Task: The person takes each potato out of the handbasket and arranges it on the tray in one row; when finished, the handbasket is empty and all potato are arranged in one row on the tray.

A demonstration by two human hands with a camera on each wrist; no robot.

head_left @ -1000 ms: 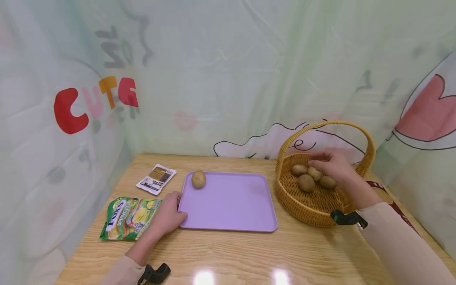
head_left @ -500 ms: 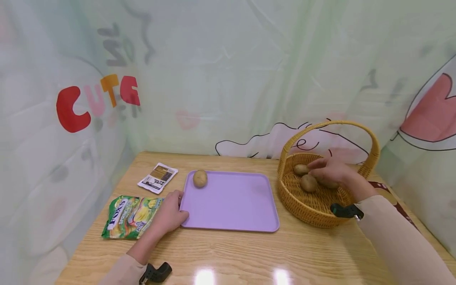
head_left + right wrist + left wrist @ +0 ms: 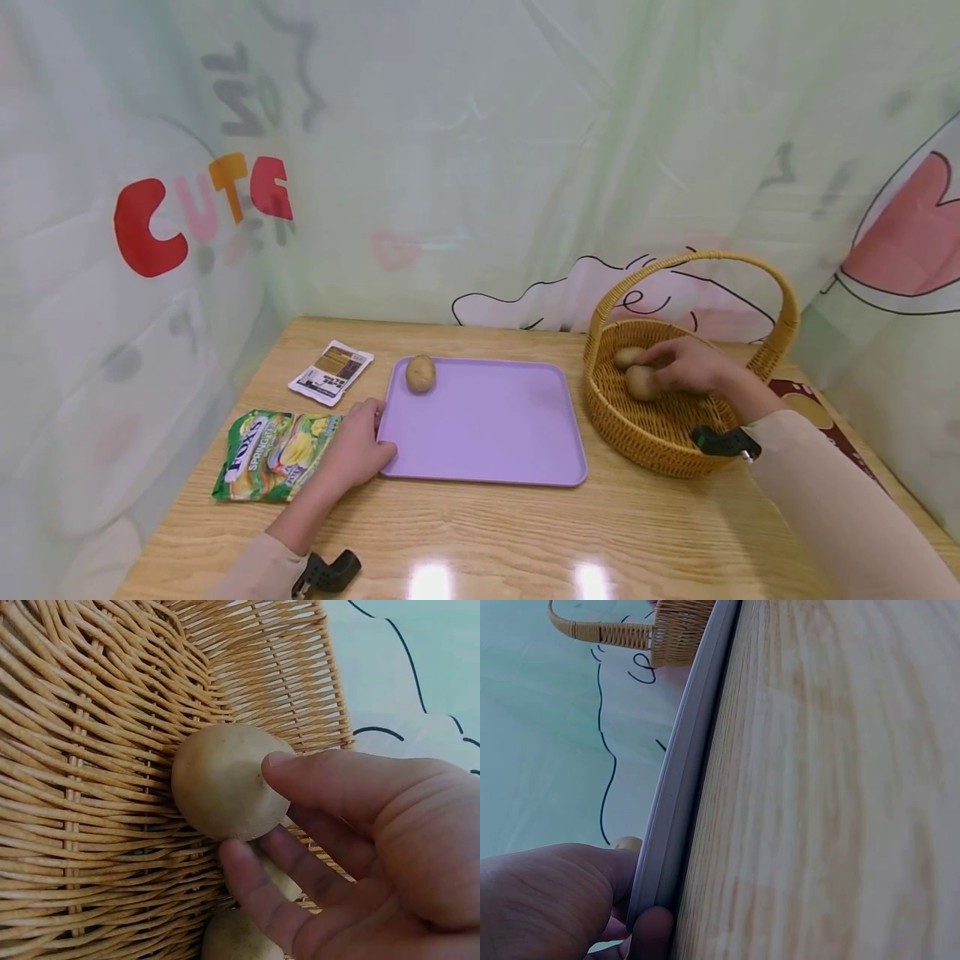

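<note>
Potato (image 3: 214, 780) pinched between right fingers (image 3: 259, 889), in basket (image 3: 75, 757), left fingers (image 3: 652, 934) clamped on tray (image 3: 671, 802)

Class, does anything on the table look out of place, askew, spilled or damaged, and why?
Nothing looks spilled or damaged. Mildly odd: a single potato sits in the far left corner of the purple tray rather than its middle, and the white-and-brown packet lies slanted, out of line with the tray.
</note>
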